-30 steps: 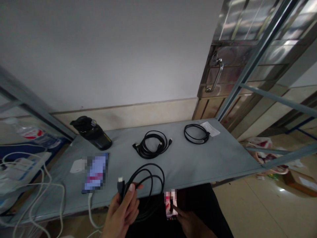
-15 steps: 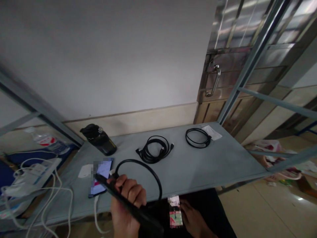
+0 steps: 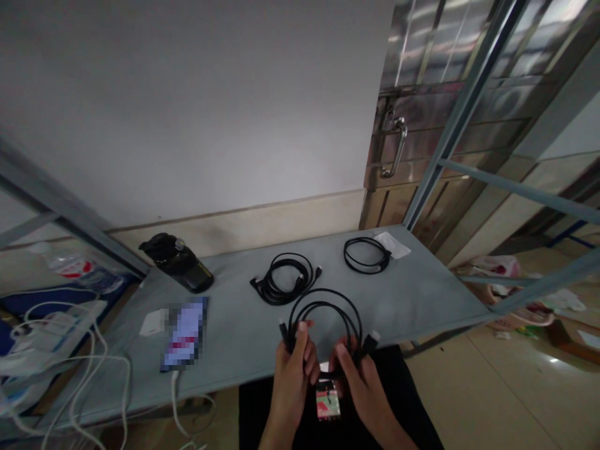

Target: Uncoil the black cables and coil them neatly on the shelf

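Both hands grip one looped black cable [image 3: 323, 290] above the near edge of the table. My left hand [image 3: 296, 362] is closed around its left side, where a plug end [image 3: 284, 329] pokes up beside the thumb. My right hand [image 3: 359, 372] pinches the right side, and a wider black plug [image 3: 371, 341] sticks out past its fingers. Below and between the hands, a lit phone [image 3: 327, 401] rests on my dark-clothed lap, partly covered. A thicker coil of black cable [image 3: 272, 295] lies just beyond the held loops.
A thinner black cable coil [image 3: 347, 257] lies beside white paper [image 3: 394, 245] at the back right. To the left are a black bottle [image 3: 180, 265], a phone [image 3: 185, 331] with a white cord [image 3: 174, 397], and a white card [image 3: 152, 322]. Metal posts [image 3: 462, 119] flank the table.
My left hand has come right and now holds the cable in neat loops in front of me. My right hand has risen from beside the lap phone and grips the cable too.
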The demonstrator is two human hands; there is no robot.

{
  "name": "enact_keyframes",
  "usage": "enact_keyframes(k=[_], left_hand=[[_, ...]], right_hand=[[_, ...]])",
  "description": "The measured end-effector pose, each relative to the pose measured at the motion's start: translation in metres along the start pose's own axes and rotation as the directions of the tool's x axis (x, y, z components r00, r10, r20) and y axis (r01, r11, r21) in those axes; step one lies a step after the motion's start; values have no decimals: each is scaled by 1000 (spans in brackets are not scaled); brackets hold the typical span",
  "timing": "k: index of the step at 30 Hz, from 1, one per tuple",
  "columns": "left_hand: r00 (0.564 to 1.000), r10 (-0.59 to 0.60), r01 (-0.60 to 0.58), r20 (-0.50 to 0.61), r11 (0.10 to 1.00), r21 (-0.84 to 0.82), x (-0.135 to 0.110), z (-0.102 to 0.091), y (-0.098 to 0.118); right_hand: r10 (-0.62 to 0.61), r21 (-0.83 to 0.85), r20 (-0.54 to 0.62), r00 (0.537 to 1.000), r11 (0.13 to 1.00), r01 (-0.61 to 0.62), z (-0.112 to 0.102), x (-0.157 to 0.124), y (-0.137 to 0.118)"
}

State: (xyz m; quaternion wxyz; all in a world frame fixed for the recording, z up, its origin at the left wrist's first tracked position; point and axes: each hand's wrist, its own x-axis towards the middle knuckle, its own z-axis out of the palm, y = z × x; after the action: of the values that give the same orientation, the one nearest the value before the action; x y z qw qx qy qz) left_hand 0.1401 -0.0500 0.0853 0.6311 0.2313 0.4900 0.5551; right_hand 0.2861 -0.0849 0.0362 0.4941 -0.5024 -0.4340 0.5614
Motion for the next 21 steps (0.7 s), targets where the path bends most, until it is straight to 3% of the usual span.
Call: enact_keyframes(k=[3,5,7,9,11,14,18,21], left_hand=[[959,283,-275,-11,940,204,18,-7,14],[892,452,-419,-7,832,365,41,-15,32],[815,579,-485,15,669,563,72,-22,52],[768,639,-420,52,439,794,106,-29,70],[765,643,-344,38,357,869,137,-36,82],[768,641,-248,-13,315,916,167,-48,85],[755,655,-189,-24,253,949,178,-73,67],[687,723,-262,69,159,952,174,-88,52]], right_hand=[[-31,-26,-2,1000,999,31,8,41,-25],[-75,-22,33,997,997,75,16,75,-36],[-122,-83,72,990,988,128,26,111,-44],[-147,-263,105,984,950,170,38,148,-51],[-155,-430,119,981,882,192,47,181,-57],[-192,-549,123,974,804,228,53,211,-58],[-263,-634,175,949,707,313,38,210,-43],[-310,-672,214,926,642,370,7,193,-28]])
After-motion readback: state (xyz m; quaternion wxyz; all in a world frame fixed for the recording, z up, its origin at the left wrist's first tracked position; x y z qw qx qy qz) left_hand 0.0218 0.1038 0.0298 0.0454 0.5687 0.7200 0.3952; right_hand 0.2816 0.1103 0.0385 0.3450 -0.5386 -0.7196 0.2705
